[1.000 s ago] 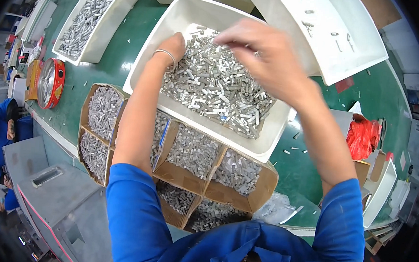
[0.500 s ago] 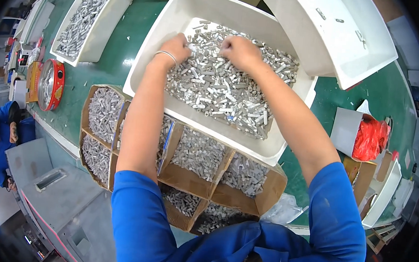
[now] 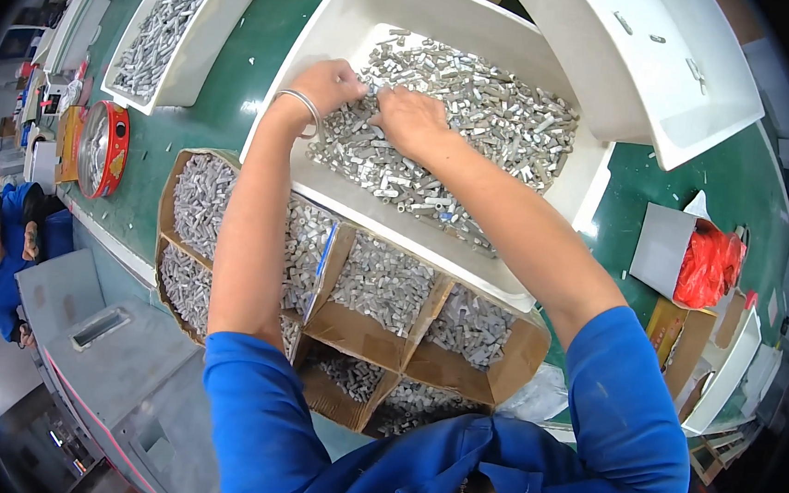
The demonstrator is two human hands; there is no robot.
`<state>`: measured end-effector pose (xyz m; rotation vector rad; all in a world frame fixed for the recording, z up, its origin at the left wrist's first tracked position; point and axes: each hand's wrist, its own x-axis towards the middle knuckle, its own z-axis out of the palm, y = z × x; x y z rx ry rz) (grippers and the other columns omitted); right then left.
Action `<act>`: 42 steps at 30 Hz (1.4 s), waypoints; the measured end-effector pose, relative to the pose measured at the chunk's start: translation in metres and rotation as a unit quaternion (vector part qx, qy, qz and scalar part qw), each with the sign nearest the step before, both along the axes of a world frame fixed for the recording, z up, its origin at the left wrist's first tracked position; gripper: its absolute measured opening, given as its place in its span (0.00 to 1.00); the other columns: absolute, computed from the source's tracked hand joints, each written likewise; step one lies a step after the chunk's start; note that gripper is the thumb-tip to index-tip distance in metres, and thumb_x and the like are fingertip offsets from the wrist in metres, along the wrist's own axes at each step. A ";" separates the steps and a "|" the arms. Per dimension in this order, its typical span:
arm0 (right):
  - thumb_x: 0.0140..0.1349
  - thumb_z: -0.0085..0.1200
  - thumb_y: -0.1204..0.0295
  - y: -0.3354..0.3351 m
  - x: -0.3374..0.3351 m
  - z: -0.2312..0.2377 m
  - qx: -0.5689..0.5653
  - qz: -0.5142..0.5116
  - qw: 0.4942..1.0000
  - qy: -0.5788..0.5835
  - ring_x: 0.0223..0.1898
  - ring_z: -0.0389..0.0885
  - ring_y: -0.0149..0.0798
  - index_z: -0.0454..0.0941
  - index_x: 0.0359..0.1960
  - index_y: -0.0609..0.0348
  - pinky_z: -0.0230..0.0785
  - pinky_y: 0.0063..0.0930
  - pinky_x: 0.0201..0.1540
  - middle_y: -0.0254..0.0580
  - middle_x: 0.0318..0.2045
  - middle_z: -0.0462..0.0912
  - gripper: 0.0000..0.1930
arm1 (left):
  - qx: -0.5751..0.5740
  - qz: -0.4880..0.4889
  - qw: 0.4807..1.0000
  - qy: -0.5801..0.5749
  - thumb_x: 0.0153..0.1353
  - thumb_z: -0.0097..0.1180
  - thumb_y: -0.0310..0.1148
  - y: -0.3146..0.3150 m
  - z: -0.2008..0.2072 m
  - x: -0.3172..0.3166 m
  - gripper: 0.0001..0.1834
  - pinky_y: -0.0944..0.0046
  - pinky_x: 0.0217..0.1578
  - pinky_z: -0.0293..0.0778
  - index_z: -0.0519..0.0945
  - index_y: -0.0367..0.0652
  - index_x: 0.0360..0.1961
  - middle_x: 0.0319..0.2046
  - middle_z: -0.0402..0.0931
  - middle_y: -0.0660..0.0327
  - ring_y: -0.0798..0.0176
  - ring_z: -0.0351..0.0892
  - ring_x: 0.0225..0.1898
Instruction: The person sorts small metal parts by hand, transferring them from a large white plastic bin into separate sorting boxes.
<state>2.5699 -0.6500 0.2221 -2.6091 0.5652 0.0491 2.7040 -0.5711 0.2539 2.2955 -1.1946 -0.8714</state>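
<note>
Small grey metal pieces [image 3: 479, 114], mostly short and rod-like, cover the floor of a large white tub [image 3: 388, 211]. My left hand [image 3: 326, 86], with a bracelet at the wrist, is over the left part of the heap. Its thumb and fingertips come together in a pinch; whatever is between them is too small to name. Just right of it, my right hand [image 3: 411, 123] touches the pieces, palm down, thumb and fingers apart. Nearer to me stands a cardboard box [image 3: 355, 334] with compartments, holding similar grey pieces. My left forearm crosses over part of it.
A narrow white bin [image 3: 191, 64] of grey pieces stands far left; another white bin [image 3: 603, 64] leans at the tub's right corner. Left is a red round tin [image 3: 104, 149]. Right is a box with a red plastic bag [image 3: 710, 262]. Another person [image 3: 5, 244] sits left.
My right hand has moved left across the heap, close beside my left hand, and its fingers have spread. My left hand stays over the left part. The view has shifted slightly.
</note>
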 end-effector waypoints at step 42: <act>0.45 0.43 0.75 -0.020 -0.014 0.024 0.068 0.003 0.991 0.116 0.40 0.74 0.45 0.76 0.29 0.60 0.67 0.33 0.41 0.47 0.33 0.77 0.10 | 0.056 0.087 0.991 -0.086 0.52 0.48 0.39 -0.003 -0.028 0.007 0.16 0.65 0.22 0.67 0.69 0.35 0.31 0.25 0.72 0.52 0.60 0.71 0.21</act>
